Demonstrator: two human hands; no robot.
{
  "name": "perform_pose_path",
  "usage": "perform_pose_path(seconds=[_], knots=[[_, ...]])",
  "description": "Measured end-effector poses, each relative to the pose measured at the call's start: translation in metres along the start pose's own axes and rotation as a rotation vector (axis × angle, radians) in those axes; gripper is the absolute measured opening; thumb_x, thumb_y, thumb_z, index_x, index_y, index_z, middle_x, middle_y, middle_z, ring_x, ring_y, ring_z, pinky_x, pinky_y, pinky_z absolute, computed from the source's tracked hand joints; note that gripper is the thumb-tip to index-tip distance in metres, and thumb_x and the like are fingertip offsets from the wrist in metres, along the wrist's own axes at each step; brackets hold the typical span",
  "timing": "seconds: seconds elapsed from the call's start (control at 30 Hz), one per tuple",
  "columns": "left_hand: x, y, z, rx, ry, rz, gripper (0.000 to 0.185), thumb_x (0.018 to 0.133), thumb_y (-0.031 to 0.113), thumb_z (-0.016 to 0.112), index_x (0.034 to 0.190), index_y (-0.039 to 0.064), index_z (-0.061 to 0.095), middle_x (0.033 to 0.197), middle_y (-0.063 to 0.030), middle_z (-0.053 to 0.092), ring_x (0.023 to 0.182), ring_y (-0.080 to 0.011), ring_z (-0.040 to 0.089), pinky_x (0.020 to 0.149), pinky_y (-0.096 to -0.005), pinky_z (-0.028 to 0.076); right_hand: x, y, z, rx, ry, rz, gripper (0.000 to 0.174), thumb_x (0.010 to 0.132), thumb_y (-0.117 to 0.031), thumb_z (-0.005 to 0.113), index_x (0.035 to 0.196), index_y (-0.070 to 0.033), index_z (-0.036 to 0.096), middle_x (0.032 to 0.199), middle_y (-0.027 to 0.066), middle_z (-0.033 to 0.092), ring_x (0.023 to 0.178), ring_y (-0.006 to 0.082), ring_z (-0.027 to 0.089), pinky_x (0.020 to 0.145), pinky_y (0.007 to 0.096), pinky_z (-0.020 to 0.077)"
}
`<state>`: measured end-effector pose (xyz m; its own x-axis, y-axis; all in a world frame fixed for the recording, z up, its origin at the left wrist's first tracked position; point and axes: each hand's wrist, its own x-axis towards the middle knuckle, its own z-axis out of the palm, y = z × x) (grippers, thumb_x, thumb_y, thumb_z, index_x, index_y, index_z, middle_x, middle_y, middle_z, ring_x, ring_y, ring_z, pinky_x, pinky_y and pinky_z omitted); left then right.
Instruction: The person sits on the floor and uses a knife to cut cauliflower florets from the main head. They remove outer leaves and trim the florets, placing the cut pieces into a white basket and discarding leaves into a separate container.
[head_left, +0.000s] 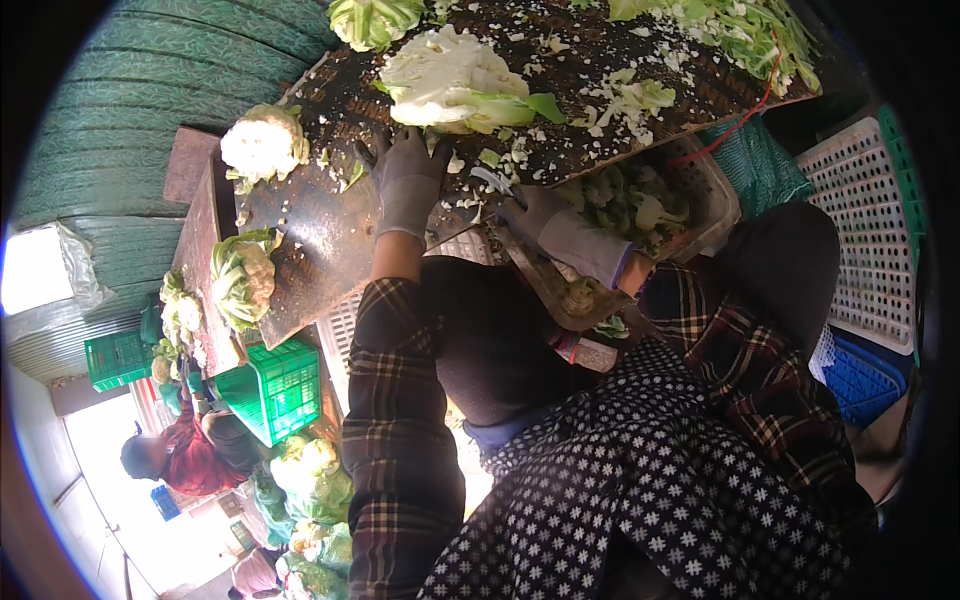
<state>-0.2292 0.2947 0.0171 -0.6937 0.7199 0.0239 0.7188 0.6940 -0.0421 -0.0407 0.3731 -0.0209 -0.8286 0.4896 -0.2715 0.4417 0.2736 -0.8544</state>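
Note:
A large trimmed cauliflower head (454, 79) lies on the dark wooden board (322, 202) in front of me, with a green leaf at its right side. My left hand (409, 176), in a grey glove, reaches to its near edge. Its fingers are spread, and the fingertips are at or just against the head. Lower right, at the board's edge, my gloved right hand (540, 217) grips a small knife with a curved blade (491, 180); the handle is hidden in the fist. Another cauliflower (264, 146) sits left of my left hand.
A leafy cauliflower (244, 277) rests at the board's left end. Cut leaves (750, 37) heap at the far right. Below the board is a crate of trimmings (637, 202). A white perforated crate (859, 232) stands right; a green crate (277, 390) and a seated person (195, 450) are left.

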Motion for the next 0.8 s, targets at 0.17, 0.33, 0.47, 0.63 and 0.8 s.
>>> perform_pose_path(seconds=[0.17, 0.33, 0.47, 0.63, 0.8], knots=[[-0.002, 0.005, -0.004, -0.095, 0.025, 0.066, 0.049, 0.082, 0.040, 0.073, 0.121, 0.011, 0.065, 0.122, -0.0165, 0.066, 0.126, -0.0401, 0.049, 0.109, -0.0496, 0.034, -0.003, 0.027, 0.003, 0.044, -0.017, 0.029, 0.038, 0.092, -0.031, 0.056, 0.113, 0.000, 0.061, 0.105, 0.0270, 0.065, 0.096, 0.0417, 0.063, 0.086, 0.0462, 0.0519], [-0.024, 0.003, -0.015, -0.166, 0.283, 0.175, 0.046, 0.075, 0.028, 0.081, 0.111, 0.005, 0.065, 0.115, -0.0135, 0.066, 0.119, -0.0363, 0.053, 0.108, -0.0462, 0.038, -0.005, 0.045, 0.013, -0.323, 0.587, -0.784, 0.034, 0.093, -0.033, 0.060, 0.100, 0.000, 0.064, 0.081, 0.0246, 0.066, 0.072, 0.0409, 0.063, 0.065, 0.0473, 0.0477], [-0.050, 0.011, -0.033, -0.976, 0.331, 0.053, 0.042, 0.079, 0.015, 0.079, 0.116, 0.004, 0.063, 0.113, -0.0093, 0.067, 0.110, -0.0231, 0.059, 0.098, -0.0370, 0.046, -0.013, 0.022, 0.004, 0.053, 0.338, -0.349, 0.036, 0.092, -0.034, 0.064, 0.101, 0.001, 0.064, 0.081, 0.0241, 0.066, 0.071, 0.0387, 0.063, 0.066, 0.0450, 0.0493], [-0.125, 0.035, -0.061, -1.563, 0.439, -0.092, 0.044, 0.086, 0.000, 0.069, 0.127, -0.001, 0.055, 0.119, -0.0093, 0.062, 0.110, -0.0189, 0.058, 0.095, -0.0314, 0.047, -0.037, -0.034, -0.014, 0.263, 0.149, -0.322, 0.041, 0.093, -0.035, 0.066, 0.116, -0.001, 0.062, 0.100, 0.0221, 0.069, 0.094, 0.0375, 0.067, 0.083, 0.0434, 0.0534], [-0.192, 0.031, -0.085, -1.493, 0.531, -0.275, 0.043, 0.091, 0.008, 0.060, 0.131, -0.003, 0.051, 0.124, -0.0117, 0.058, 0.115, -0.0209, 0.055, 0.100, -0.0342, 0.044, -0.073, -0.075, 0.003, 0.394, 0.003, -0.581, 0.036, 0.091, -0.025, 0.066, 0.117, -0.001, 0.061, 0.098, 0.0213, 0.070, 0.092, 0.0356, 0.069, 0.082, 0.0404, 0.0550]])
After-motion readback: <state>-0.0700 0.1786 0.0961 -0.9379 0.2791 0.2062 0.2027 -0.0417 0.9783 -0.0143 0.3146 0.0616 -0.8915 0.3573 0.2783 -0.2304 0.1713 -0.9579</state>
